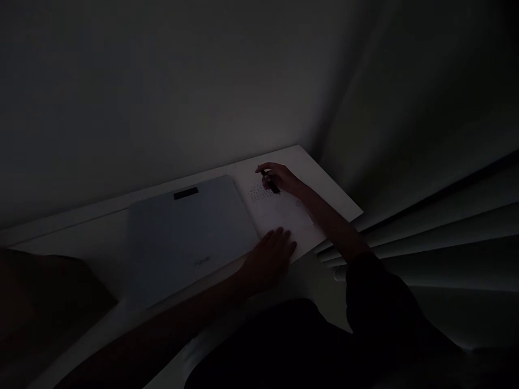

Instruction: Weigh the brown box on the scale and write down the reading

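The room is very dim, and most of what I can make out sits on a white bench [121, 227] pushed into a corner where two pale walls meet.

The person's right hand [279, 179] reaches out over a sheet of paper [284, 216] at the far right end of the bench. Its fingers are curled closed around a dark pen [271, 182], tip down on the upper part of the sheet, beside a few faint rows of marks or writing there. What the marks say is too dim to read.

The left hand [272, 256] lies flat and open, palm down, holding nothing. Its fingertips rest on the near edge of the paper, just where the sheet meets the thing beside it.

That neighbour is a flat, pale blue-grey slab, a closed laptop [186, 237] as far as I can tell, lying left of the paper and touching or just overlapping its edge. A small dark rectangular patch sits near its far edge, and a faint mark shows near its front.

To the right of the bench, horizontal window blinds [438, 227] run off into shadow. The right arm wears a dark sleeve [377, 302]; the left forearm looks bare.
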A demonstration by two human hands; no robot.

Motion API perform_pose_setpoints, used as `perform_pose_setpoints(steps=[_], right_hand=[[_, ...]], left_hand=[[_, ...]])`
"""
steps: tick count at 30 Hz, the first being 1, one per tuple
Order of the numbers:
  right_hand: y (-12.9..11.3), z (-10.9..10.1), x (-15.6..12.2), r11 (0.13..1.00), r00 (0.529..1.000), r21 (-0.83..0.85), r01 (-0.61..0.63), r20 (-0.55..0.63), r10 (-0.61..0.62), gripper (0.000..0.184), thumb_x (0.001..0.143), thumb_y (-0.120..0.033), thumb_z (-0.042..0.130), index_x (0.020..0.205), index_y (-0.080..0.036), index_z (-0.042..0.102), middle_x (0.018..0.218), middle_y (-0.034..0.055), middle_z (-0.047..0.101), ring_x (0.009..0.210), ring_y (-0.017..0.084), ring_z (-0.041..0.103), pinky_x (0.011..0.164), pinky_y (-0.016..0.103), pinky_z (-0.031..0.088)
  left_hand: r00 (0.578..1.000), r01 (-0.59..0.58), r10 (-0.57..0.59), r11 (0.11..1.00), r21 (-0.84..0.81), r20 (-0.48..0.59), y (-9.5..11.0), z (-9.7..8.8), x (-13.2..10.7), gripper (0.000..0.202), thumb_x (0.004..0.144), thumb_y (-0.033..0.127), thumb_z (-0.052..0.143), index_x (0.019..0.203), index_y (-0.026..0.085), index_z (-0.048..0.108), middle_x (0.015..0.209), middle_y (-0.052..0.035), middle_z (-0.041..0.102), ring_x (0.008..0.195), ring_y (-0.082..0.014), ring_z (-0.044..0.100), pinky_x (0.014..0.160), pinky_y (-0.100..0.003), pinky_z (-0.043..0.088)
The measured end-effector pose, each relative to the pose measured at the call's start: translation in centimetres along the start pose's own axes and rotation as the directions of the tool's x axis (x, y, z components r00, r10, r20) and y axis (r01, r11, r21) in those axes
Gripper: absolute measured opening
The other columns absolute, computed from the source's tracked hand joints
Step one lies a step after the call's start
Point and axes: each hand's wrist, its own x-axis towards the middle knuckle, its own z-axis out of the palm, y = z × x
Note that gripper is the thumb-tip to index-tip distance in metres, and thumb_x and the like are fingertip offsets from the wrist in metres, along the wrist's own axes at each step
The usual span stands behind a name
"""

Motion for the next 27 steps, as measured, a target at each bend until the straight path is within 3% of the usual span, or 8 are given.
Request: perform_pose_setpoints(steps=[3, 6, 9, 13, 15, 18, 23, 27], right_hand=[[1.0, 1.0, 0.2, 0.988, 0.995, 0.153, -0.018, -0.089, 0.032, 0.042, 0.078, -0.043, 0.065, 0.107, -0.015, 0.05, 0.083, 0.0049, 0.06, 0.083, 0.018, 0.062, 0.078, 0.028, 0.05], [1.7, 2.0, -0.5, 0.991, 0.974, -0.134, -0.008, -0.226, -0.022, 0.042, 0.077, -0.053, 0.07, 0.087, -0.015, 0.055, 0.076, 0.0033, 0.055, 0.076, 0.015, 0.056, 0.07, 0.025, 0.045], [2.1, 2.8, -1.1, 0.954, 0.977, -0.301, 0.016, -0.198, -0.079, 0.051, 0.091, -0.062, 0.05, 0.075, -0.014, 0.057, 0.066, 0.0023, 0.05, 0.063, 0.012, 0.047, 0.059, 0.023, 0.037], [2.3, 3.5, -1.3, 0.982, 0.995, -0.184, -0.052, -0.098, 0.034, 0.044, 0.09, -0.056, 0.043, 0.097, -0.015, 0.058, 0.057, -0.0017, 0.049, 0.048, 0.012, 0.042, 0.048, 0.022, 0.032], [2.4, 3.9, -1.5, 0.967, 0.989, -0.241, -0.08, -0.139, 0.048, 0.04, 0.085, -0.056, 0.053, 0.085, -0.015, 0.055, 0.061, 0.0011, 0.054, 0.052, 0.012, 0.047, 0.049, 0.022, 0.036], [2.5, 4.2, -1.8, 0.92, 0.968, -0.392, -0.024, -0.241, -0.077, 0.044, 0.079, -0.055, 0.065, 0.068, -0.016, 0.047, 0.064, 0.0018, 0.053, 0.059, 0.012, 0.049, 0.055, 0.022, 0.038], [2.4, 4.5, -2.0, 0.912, 0.976, -0.391, -0.128, -0.214, 0.045, 0.039, 0.089, -0.053, 0.055, 0.075, -0.018, 0.044, 0.052, -0.0035, 0.048, 0.047, 0.012, 0.045, 0.049, 0.022, 0.035], [2.2, 4.6, -1.9, 0.892, 0.982, -0.436, -0.115, -0.186, 0.035, 0.035, 0.093, -0.047, 0.053, 0.075, -0.018, 0.043, 0.051, -0.004, 0.048, 0.046, 0.011, 0.046, 0.049, 0.021, 0.036]], left_hand=[[0.999, 0.01, -0.009, 1.0, -0.023, 0.047, 0.0, -0.2, 0.2, 0.044, 0.101, 0.028, 0.039, 0.14, 0.013, 0.054, 0.15, -0.0162, 0.044, 0.141, -0.0358, 0.04, 0.116, -0.05, 0.032], [0.999, -0.005, 0.006, 1.0, -0.028, 0.038, -0.1, 0.1, 0.2, 0.044, 0.101, 0.028, 0.039, 0.14, 0.012, 0.053, 0.15, -0.018, 0.044, 0.14, -0.0377, 0.041, 0.113, -0.052, 0.034], [1.0, -0.019, 0.019, 1.0, -0.023, 0.003, -0.2, 0.7, 0.1, 0.045, 0.101, 0.029, 0.038, 0.141, 0.012, 0.05, 0.151, -0.0187, 0.043, 0.14, -0.0378, 0.04, 0.113, -0.053, 0.034], [1.0, -0.023, 0.023, 0.999, -0.028, -0.003, -0.2, 0.8, 0.0, 0.045, 0.101, 0.028, 0.038, 0.141, 0.011, 0.051, 0.15, -0.0195, 0.043, 0.141, -0.0387, 0.039, 0.115, -0.053, 0.032], [1.0, -0.019, 0.02, 0.999, -0.033, 0.023, -0.1, 0.6, 0.1, 0.046, 0.101, 0.028, 0.037, 0.141, 0.011, 0.051, 0.15, -0.0195, 0.043, 0.14, -0.0386, 0.04, 0.115, -0.053, 0.032], [0.998, -0.021, 0.023, 0.999, -0.029, 0.05, 0.0, 0.1, 0.3, 0.047, 0.102, 0.029, 0.036, 0.143, 0.011, 0.051, 0.151, -0.0199, 0.042, 0.14, -0.0389, 0.04, 0.114, -0.054, 0.033], [0.998, -0.011, 0.013, 1.0, -0.027, 0.057, 0.0, 0.1, 0.4, 0.046, 0.101, 0.029, 0.04, 0.141, 0.011, 0.052, 0.151, -0.0205, 0.042, 0.139, -0.0394, 0.041, 0.113, -0.054, 0.032], [0.999, -0.005, 0.007, 0.999, -0.037, 0.051, 0.1, 0.1, 0.3, 0.046, 0.1, 0.029, 0.041, 0.141, 0.011, 0.051, 0.151, -0.0206, 0.042, 0.14, -0.0395, 0.039, 0.115, -0.055, 0.03]])
